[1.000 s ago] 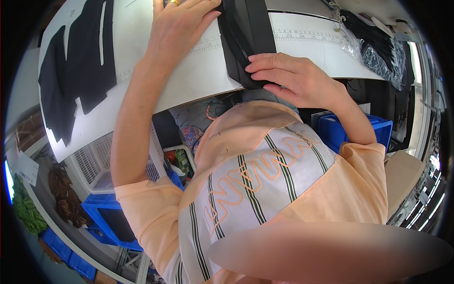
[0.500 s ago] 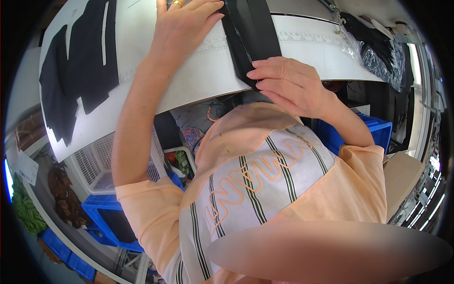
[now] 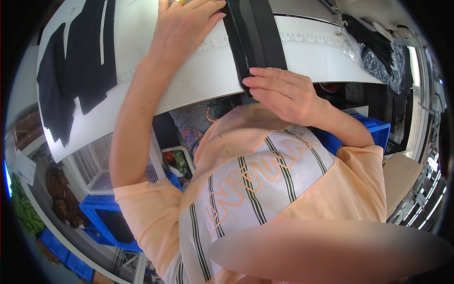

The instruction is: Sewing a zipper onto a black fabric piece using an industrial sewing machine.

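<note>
A black fabric piece with a metal-toothed zipper (image 3: 242, 45) along its left part lies across the white table, its near end at the front edge. My left hand (image 3: 182, 31) rests flat at the far part, thumb and fingertips against the piece's left edge; its upper fingers run out of the picture. At the near end, my right hand (image 3: 283, 92) has its fingers together on the zipper's end, the thumb mostly hidden beneath. To the right of the zipper, the black fabric (image 3: 270, 42) lies flat with a long fold line.
Cut black fabric pieces (image 3: 90, 57) lie at the table's left. Ruler markings cross the white tabletop (image 3: 321, 61). Clear plastic bags with black material (image 3: 385, 61) sit at the right end. Below stand a white basket (image 3: 97, 163) and blue crates (image 3: 106, 222).
My right hand has shifted slightly left and toward me, along with the zipper's near end. More of the black fabric shows to the right. My left hand has barely moved.
</note>
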A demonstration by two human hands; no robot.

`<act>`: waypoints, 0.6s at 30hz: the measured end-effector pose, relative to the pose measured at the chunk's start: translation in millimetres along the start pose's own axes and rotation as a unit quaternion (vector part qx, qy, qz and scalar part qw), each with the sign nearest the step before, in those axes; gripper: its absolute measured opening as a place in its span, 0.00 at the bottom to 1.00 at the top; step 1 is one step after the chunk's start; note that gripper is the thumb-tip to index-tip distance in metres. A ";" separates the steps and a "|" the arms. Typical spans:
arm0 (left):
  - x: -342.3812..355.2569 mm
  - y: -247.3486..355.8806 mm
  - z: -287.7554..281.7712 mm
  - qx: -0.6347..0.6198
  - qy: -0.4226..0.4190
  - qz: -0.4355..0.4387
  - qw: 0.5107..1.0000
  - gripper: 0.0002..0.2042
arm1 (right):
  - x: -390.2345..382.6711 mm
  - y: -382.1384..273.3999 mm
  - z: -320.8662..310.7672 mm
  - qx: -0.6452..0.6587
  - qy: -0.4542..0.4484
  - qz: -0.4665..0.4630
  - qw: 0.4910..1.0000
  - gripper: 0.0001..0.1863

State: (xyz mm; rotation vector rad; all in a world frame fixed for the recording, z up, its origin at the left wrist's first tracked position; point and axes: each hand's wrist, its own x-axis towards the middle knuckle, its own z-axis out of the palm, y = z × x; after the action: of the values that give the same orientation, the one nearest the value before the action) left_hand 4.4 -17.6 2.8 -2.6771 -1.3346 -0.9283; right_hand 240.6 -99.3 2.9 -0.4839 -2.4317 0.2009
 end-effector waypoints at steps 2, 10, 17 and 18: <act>0.2 1.0 -2.5 -0.005 -0.012 -0.014 1.000 0.11 | -2.1 1.6 2.1 -0.006 -0.002 -0.015 1.000 0.08; -2.8 -2.8 -13.7 0.042 -0.092 0.014 0.995 0.36 | 12.1 -8.2 -1.5 0.021 -0.010 -0.010 1.000 0.10; -6.8 -1.3 -12.1 0.013 -0.073 -0.003 0.997 0.34 | 61.3 77.4 -3.5 -0.005 0.023 0.141 0.990 0.14; -7.1 -0.6 -12.2 0.011 -0.077 -0.001 0.997 0.34 | 64.7 88.5 2.0 -0.011 0.013 0.149 0.989 0.15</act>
State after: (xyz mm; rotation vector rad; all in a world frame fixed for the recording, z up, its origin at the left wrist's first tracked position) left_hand -5.4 -25.5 9.1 -2.7817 -1.3664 -0.7148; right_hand 218.2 7.3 14.9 -0.8534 -2.3297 0.2930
